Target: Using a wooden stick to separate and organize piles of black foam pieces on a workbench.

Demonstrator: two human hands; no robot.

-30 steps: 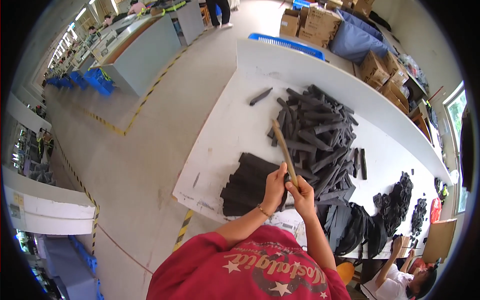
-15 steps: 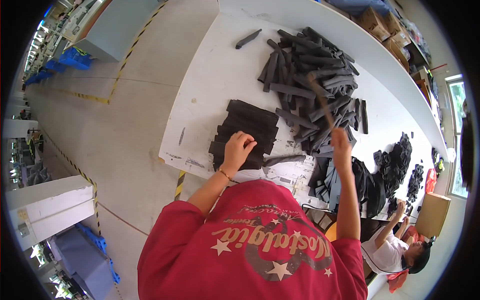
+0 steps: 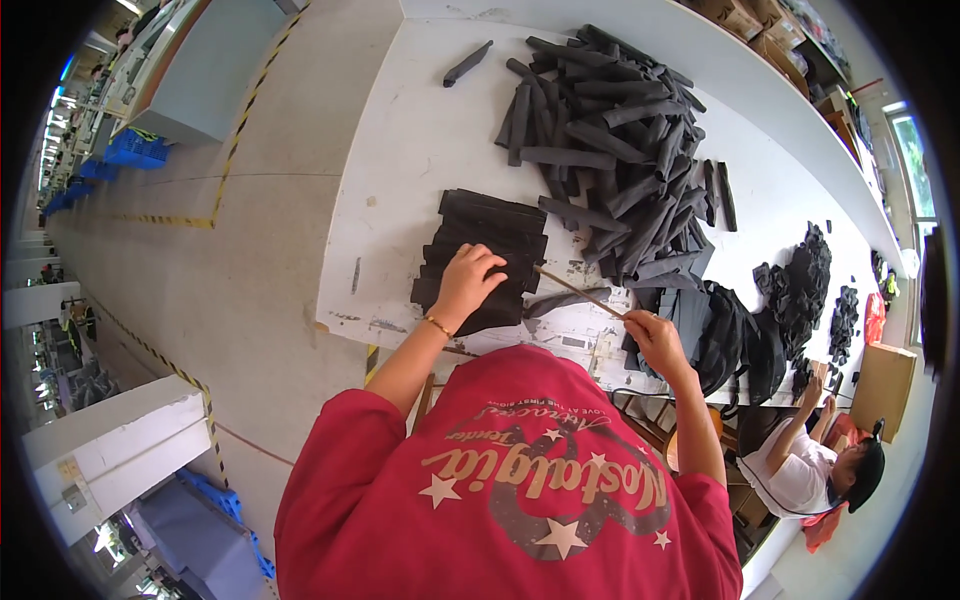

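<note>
A neat stack of black fabric strips (image 3: 490,225) lies near the front edge of the white table. My left hand (image 3: 468,283) rests on it, thumb and bent fingers slightly apart, with nothing visibly gripped. To the right, my right hand (image 3: 655,340) is closed around one end of a thin wooden stick (image 3: 580,290). The stick slants left and its far tip meets the right edge of the stack. One loose dark rolled strip (image 3: 562,302) lies just below the stick.
A large heap of dark rolled strips (image 3: 630,150) fills the table's far middle, with a single strip (image 3: 467,64) left of it. Black fabric pieces (image 3: 730,335) and smaller black heaps (image 3: 800,285) lie rightward. A co-worker (image 3: 805,460) in white sits at the right.
My right hand has come down and nearer, bringing the raised stick from over the heap to the stack's right edge. My left hand stays on the stack. The view has shifted slightly.
</note>
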